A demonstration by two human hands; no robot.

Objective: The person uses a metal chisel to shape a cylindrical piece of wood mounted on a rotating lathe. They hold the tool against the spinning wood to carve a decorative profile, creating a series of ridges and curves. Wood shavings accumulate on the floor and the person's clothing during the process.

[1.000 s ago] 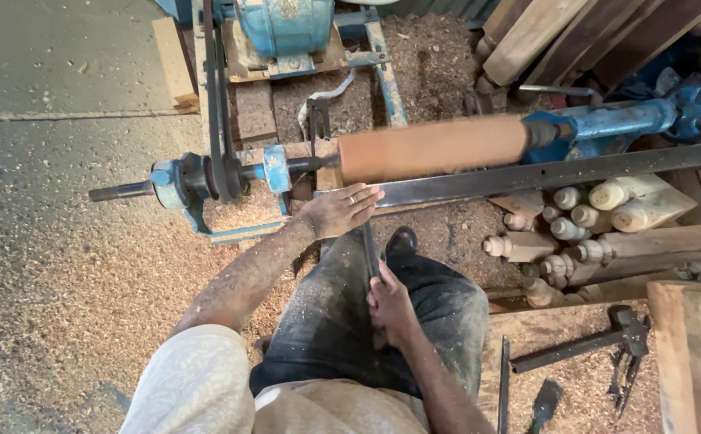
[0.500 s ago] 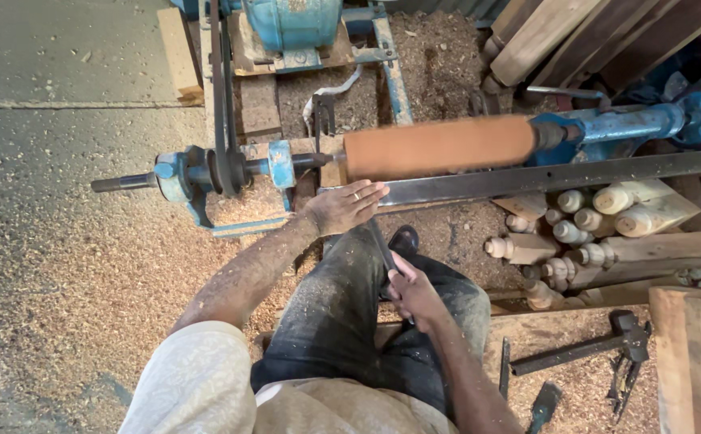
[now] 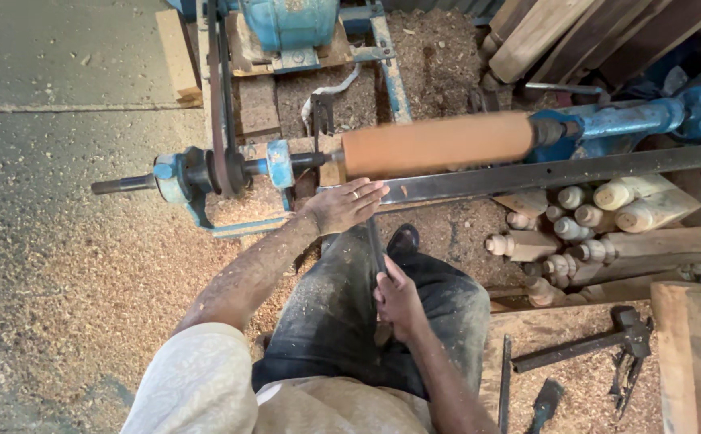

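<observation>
Wood, turned round and pale brown, was mounted across the lathe [image 3: 270, 165]: the cylinder [image 3: 437, 143] lay level between the blue headstock spindle at its left end and the blue tailstock [image 3: 607, 122] at its right. Just below it, a long dark metal rest bar [image 3: 543, 173] ran parallel, near the cylinder, though whether the two touched could not be told.

At the left end of that bar lay the left hand [image 3: 342, 207], palm down, its fingers [image 3: 366, 193] stretched out nearly straight and close together, pointing toward the cylinder's left end. A ring showed on one finger. Under the palm passed the blade of a long dark turning tool [image 3: 373, 241], which ran back toward the person's lap.

The right hand [image 3: 398, 299] was wrapped around the lower end of that tool, fingers curled tight about the handle, resting over the dark, dusty trousers [image 3: 342, 321]. The tool's tip was hidden beneath the left hand, so its contact with the wood could not be judged.

Sawdust [image 3: 85, 281] covered the floor on the left. Right of the knees lay a heap of pale turned spindles [image 3: 575, 225], with a hammer [image 3: 591, 341] and other hand tools lower down. A dark drive belt [image 3: 222, 104] ran from the lathe's pulley up to a blue motor [image 3: 294, 24].
</observation>
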